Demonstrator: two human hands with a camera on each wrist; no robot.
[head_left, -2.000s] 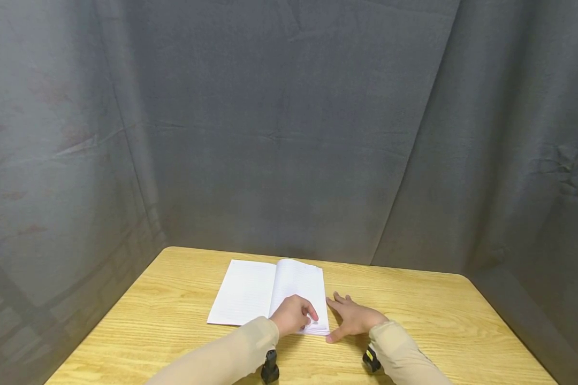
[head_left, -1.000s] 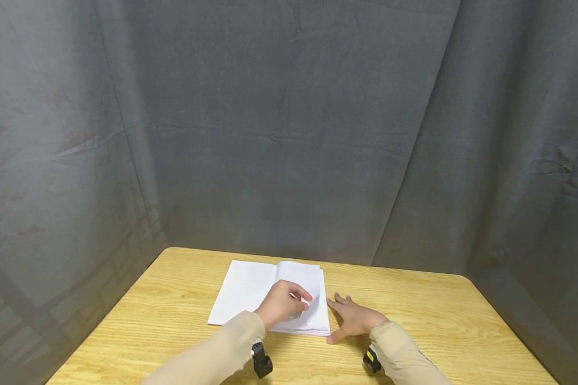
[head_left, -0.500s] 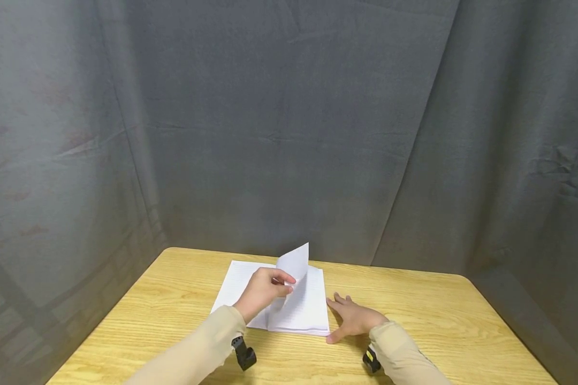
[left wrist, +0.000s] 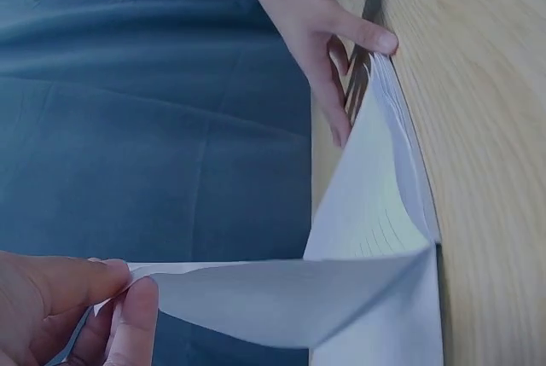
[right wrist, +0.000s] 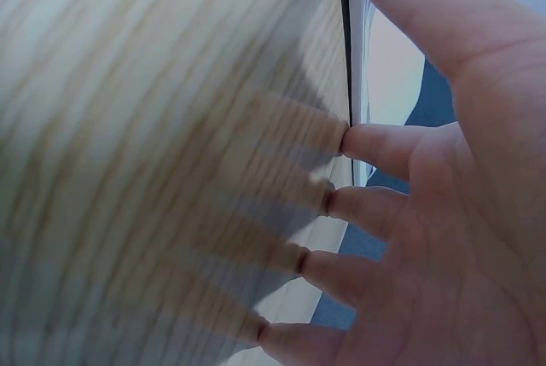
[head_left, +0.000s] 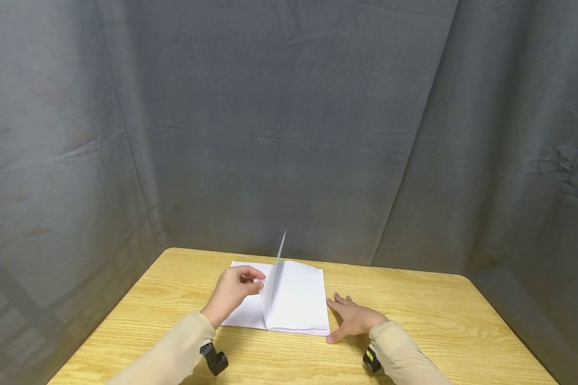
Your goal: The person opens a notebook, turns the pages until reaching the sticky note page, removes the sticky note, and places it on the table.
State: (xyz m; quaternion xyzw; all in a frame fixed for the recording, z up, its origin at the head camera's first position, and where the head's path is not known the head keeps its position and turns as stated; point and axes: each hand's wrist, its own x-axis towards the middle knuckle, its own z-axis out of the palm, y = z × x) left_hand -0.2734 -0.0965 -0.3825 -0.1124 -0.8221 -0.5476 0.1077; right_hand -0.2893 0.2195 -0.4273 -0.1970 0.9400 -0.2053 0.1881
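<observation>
An open notebook (head_left: 301, 299) with faintly lined white pages lies on the table. My left hand (head_left: 236, 289) pinches one page (left wrist: 247, 298) between thumb and fingers at its outer edge. That page stands nearly upright from the notebook's spine, seen almost edge-on in the head view. Beside the notebook's right edge, my right hand (head_left: 356, 318) rests with fingers spread. In the right wrist view, the fingertips (right wrist: 320, 264) of that hand touch the wood, and its thumb lies along the notebook's edge. Part of the left-hand pages is hidden behind my left hand.
The light wooden table (head_left: 438, 321) has rounded far corners. Dark grey cloth (head_left: 279, 133) hangs behind it and along both sides. A black wrist strap (head_left: 214, 359) sits at my left sleeve and another black device (head_left: 372, 359) at the right.
My left hand has moved left from the notebook's lower right corner, lifting the page and swinging it up to stand over the spine. My right hand has stayed in place.
</observation>
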